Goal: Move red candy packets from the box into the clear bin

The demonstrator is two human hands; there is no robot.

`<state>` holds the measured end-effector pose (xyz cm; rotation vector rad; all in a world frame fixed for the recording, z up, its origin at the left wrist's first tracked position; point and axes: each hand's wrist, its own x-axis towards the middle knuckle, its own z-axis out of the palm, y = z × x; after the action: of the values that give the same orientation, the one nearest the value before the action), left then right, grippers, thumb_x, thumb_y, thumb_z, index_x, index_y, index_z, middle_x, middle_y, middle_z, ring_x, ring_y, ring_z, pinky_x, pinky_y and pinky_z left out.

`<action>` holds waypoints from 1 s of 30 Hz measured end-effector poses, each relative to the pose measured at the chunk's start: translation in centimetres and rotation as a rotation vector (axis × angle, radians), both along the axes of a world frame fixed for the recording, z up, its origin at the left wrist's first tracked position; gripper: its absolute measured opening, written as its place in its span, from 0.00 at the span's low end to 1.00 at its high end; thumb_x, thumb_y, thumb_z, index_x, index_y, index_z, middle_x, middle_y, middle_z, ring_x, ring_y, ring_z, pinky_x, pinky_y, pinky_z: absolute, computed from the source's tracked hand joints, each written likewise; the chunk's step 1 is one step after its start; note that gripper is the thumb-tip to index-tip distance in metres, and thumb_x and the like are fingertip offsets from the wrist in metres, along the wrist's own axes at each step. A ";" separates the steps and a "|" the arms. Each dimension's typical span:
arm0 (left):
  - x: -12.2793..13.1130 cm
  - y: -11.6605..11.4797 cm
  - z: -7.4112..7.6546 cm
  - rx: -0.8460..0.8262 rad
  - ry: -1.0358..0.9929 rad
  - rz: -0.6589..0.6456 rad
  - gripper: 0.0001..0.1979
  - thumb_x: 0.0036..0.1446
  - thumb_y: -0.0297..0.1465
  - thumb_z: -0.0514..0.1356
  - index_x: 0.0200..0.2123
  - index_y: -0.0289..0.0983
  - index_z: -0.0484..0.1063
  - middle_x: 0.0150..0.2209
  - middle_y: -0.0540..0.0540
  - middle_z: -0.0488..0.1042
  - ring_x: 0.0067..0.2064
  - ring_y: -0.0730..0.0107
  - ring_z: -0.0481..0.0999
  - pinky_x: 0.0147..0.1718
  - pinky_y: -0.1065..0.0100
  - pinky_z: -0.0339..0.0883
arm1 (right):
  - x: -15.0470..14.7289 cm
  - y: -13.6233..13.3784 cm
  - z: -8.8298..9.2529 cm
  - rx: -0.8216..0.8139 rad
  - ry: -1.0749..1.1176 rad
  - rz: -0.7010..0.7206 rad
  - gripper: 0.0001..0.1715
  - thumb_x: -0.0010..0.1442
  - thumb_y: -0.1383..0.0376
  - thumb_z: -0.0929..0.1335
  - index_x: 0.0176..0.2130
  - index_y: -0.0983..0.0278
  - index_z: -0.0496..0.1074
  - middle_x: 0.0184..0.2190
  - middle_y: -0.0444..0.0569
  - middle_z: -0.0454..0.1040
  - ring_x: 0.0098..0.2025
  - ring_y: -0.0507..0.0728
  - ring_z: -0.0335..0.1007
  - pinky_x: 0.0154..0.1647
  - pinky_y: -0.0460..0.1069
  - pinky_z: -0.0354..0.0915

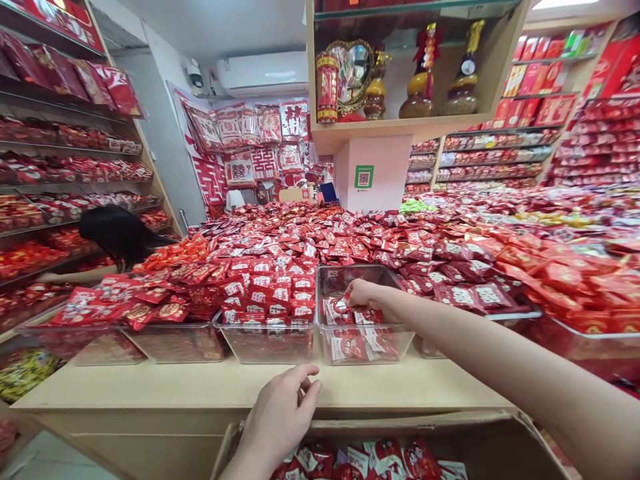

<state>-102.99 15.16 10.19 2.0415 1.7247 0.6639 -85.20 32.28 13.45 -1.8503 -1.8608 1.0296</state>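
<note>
My right hand (364, 293) reaches into a clear plastic bin (360, 357), its fingertips pinched on a small red-and-white packet (342, 303). More packets of that sort lie flat in the low part of this bin. Over the front edge of the counter hovers my left hand (280, 410), holding nothing, with loosely bent fingers and the thumb apart. Just below it stands an open cardboard box (480, 427) with several red-and-white packets (380, 460) inside. My left forearm crosses the box's left rim.
Neighbouring clear bins (270, 347) hold heaped red packets on the pale wooden counter (165, 383). A display shelf (360, 127) with gourd ornaments overhangs the middle. At the left, a person (117, 237) leans toward stocked shelves (75, 143).
</note>
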 end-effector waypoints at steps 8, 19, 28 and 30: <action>0.2 0.0 0.0 0.014 -0.003 -0.010 0.12 0.53 0.35 0.47 0.36 0.43 0.68 0.30 0.50 0.76 0.32 0.68 0.73 0.30 0.70 0.63 | -0.8 0.4 -1.3 -0.057 -0.232 0.115 0.09 0.48 0.72 0.67 0.34 0.70 0.68 0.22 0.44 0.72 0.21 0.48 0.67 0.21 0.43 0.63; 0.5 0.2 1.3 -0.071 -0.021 0.019 0.12 0.52 0.35 0.48 0.35 0.42 0.70 0.30 0.49 0.76 0.32 0.67 0.73 0.31 0.70 0.64 | -1.3 3.4 0.3 0.056 -0.556 0.204 0.12 0.40 0.71 0.69 0.29 0.74 0.72 0.24 0.54 0.74 0.30 0.56 0.70 0.28 0.45 0.62; 0.7 0.6 0.8 -0.036 -0.029 0.064 0.10 0.50 0.35 0.50 0.33 0.43 0.70 0.27 0.51 0.76 0.30 0.67 0.73 0.29 0.70 0.64 | -1.0 4.6 -1.5 0.095 -0.648 0.191 0.12 0.52 0.65 0.66 0.36 0.71 0.69 0.34 0.51 0.73 0.35 0.53 0.69 0.35 0.50 0.65; 0.6 0.5 1.2 -0.077 -0.052 0.019 0.12 0.51 0.36 0.50 0.35 0.43 0.70 0.29 0.50 0.76 0.31 0.67 0.73 0.30 0.71 0.64 | -0.8 5.0 -1.9 0.112 -0.662 0.166 0.13 0.54 0.63 0.65 0.36 0.72 0.69 0.35 0.52 0.72 0.36 0.53 0.69 0.36 0.50 0.65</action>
<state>-102.42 15.65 11.42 1.9411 1.7154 0.6406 -85.99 37.25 11.52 -2.1635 -2.4000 0.3465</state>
